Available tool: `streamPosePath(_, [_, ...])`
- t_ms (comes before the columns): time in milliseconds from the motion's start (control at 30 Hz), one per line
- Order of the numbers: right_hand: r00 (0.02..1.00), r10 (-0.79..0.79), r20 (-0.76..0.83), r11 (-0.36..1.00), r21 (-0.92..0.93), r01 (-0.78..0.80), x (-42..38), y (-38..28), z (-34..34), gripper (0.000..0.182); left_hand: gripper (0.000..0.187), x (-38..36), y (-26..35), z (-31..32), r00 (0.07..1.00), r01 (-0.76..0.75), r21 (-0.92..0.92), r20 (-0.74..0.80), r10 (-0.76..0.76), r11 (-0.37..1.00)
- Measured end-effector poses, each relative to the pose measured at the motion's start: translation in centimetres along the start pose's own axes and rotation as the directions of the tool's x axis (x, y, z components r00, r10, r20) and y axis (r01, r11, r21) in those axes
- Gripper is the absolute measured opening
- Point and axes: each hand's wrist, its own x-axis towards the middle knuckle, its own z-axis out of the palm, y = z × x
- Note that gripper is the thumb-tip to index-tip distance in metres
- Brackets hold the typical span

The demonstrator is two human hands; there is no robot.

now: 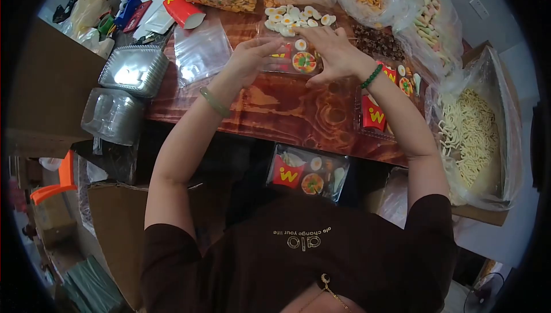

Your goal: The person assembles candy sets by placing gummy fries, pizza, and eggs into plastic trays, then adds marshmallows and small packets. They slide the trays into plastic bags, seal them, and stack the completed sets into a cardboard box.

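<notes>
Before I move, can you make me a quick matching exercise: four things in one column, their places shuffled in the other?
Things:
1. Pale green bangle
2. Dark green bead bracelet
3. Pale noodle-like strands
4. Clear plastic containers

Places:
A. In the plastic-lined cardboard box
B. At the left side of the table
C. On the arm, by the left hand
D. On the arm, by the right hand

Right pairs: 1-C, 2-D, 3-A, 4-B
</notes>
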Motion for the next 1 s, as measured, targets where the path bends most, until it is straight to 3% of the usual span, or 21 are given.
streamPosePath(67, [0.999,0.018,0.028,1.000,-0.016,-0.018,1.0,1.1,1.8,0.117,0.045,-0.3,0.0,-0.3,0.918,-0.074,0.522,-0.298,0.263,0.850])
streamPosePath(100, [0.997,0.022,0.069,0.999,-0.040,-0.019,1.4,1.6,2.5,0.115,0.045,-0.4,-0.4,-1.6,0.916,-0.069,0.524,-0.304,0.262,0.849])
streamPosePath(167, [0.994,0.019,0.110,0.998,-0.060,-0.013,1.8,2.0,3.5,0.114,0.050,-1.1,-1.1,-5.8,0.757,-0.140,0.907,-0.160,0.633,0.396])
streamPosePath(200, [0.996,0.007,0.086,0.998,-0.061,-0.002,1.7,2.0,3.9,0.113,0.044,-2.5,-0.8,-6.5,0.730,-0.140,0.946,-0.100,0.676,0.291])
streamPosePath(267, [0.998,-0.017,0.066,0.998,-0.054,0.021,1.5,1.6,4.2,0.112,0.045,-4.0,-0.9,-10.6,0.651,-0.159,0.980,0.196,0.733,-0.121])
streamPosePath(300, [0.995,0.007,0.096,0.999,-0.036,-0.003,1.1,1.0,3.8,0.112,0.047,-5.0,-0.7,-11.8,0.716,-0.111,0.986,0.167,0.678,-0.125])
streamPosePath(400, [0.987,0.045,0.156,0.999,0.003,-0.046,0.1,-0.9,2.7,0.111,0.046,-6.8,-0.3,-14.4,0.737,0.014,0.956,0.188,0.649,-0.292])
streamPosePath(433, [0.980,0.067,0.187,0.997,0.019,-0.071,-0.2,-1.6,2.4,0.111,0.046,-6.9,-0.4,-14.8,0.740,0.024,0.957,0.178,0.649,-0.290])
streamPosePath(500, [0.974,0.084,0.211,0.995,0.034,-0.093,-0.8,-2.3,2.8,0.109,0.034,-6.9,-0.6,-15.3,0.786,-0.002,0.997,0.048,0.616,-0.076])
streamPosePath(567, [0.997,0.072,0.035,0.997,0.002,-0.072,-1.6,-2.5,3.9,0.107,0.025,-6.5,-1.3,-15.1,0.756,-0.019,0.996,0.071,0.651,-0.087])
streamPosePath(633, [0.997,0.070,0.044,0.998,0.003,-0.070,-1.9,-2.8,3.9,0.105,0.020,-6.0,-2.0,-14.8,0.639,-0.078,0.984,0.171,0.750,-0.158])
streamPosePath(700, [0.996,0.077,0.054,0.997,0.002,-0.077,-2.1,-2.8,4.2,0.103,0.020,-5.9,-1.5,-14.3,0.644,-0.071,0.973,0.213,0.735,-0.221])
streamPosePath(733, [0.999,0.037,-0.030,0.999,-0.033,-0.038,-2.2,-2.6,4.8,0.101,0.021,-5.8,-1.3,-14.0,0.646,-0.064,0.957,0.257,0.719,-0.284])
streamPosePath(767, [0.994,-0.004,-0.111,0.997,-0.072,-0.004,-2.4,-2.5,5.2,0.099,0.021,-5.4,-1.4,-13.9,0.647,-0.072,0.957,0.259,0.717,-0.281])
streamPosePath(833, [0.996,0.020,-0.090,0.998,-0.050,-0.024,-2.4,-2.9,5.0,0.098,0.026,-4.8,-1.4,-13.4,0.697,0.054,0.979,0.105,0.709,-0.198])
streamPosePath(867, [0.996,0.036,-0.076,0.999,-0.025,-0.038,-2.4,-3.2,5.0,0.096,0.026,-4.6,-1.5,-13.1,0.697,0.050,0.979,0.106,0.709,-0.197])
streamPosePath(933, [0.996,0.052,-0.071,0.998,-0.029,-0.055,-2.3,-3.5,5.1,0.095,0.033,-4.8,-0.9,-11.0,0.809,0.103,0.995,-0.077,0.583,-0.012])
streamPosePath(1000, [0.995,0.070,-0.065,0.997,-0.030,-0.072,-2.4,-3.6,5.1,0.094,0.034,-5.1,-1.0,-9.7,0.774,0.016,0.999,0.018,0.633,-0.049])
